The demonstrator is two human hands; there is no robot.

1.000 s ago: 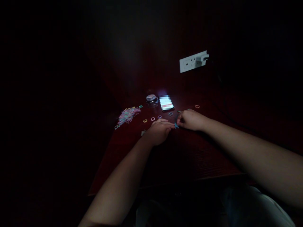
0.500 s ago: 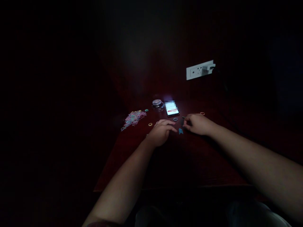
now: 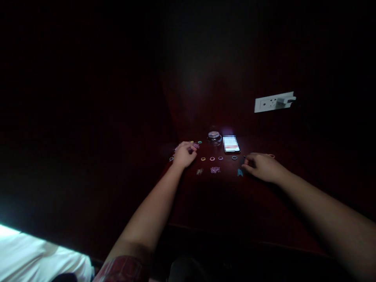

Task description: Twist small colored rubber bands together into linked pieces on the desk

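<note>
My left hand point(image 3: 184, 154) is over the heap of small coloured pieces point(image 3: 196, 145) at the table's left, covering much of it. Its fingers are curled together; anything between them is hidden. Farther right, my right hand point(image 3: 261, 166) rests on the table with fingers pinched, and what they may hold is too dark to name. Close by its fingertips lies a small blue pile point(image 3: 240, 172). Between the hands runs a row of small rings: yellow point(image 3: 203, 159), pink point(image 3: 212, 159), purple point(image 3: 220, 158) and blue point(image 3: 234, 158). Below them are a yellowish pile point(image 3: 199, 171) and a pinkish-purple pile point(image 3: 215, 170).
A lit phone point(image 3: 231, 144) lies behind the row, beside a clear round jar point(image 3: 214, 138). An orange ring point(image 3: 272, 156) is past my right hand. The wall carries a socket panel point(image 3: 274, 102) with a plug. White cloth point(image 3: 38, 254) shows at lower left.
My left hand has gone from near the blue pile leftward to the heap, and its fingers have curled. The rings and piles it covered now show. My right hand remains by the blue pile; the view has shifted.
</note>
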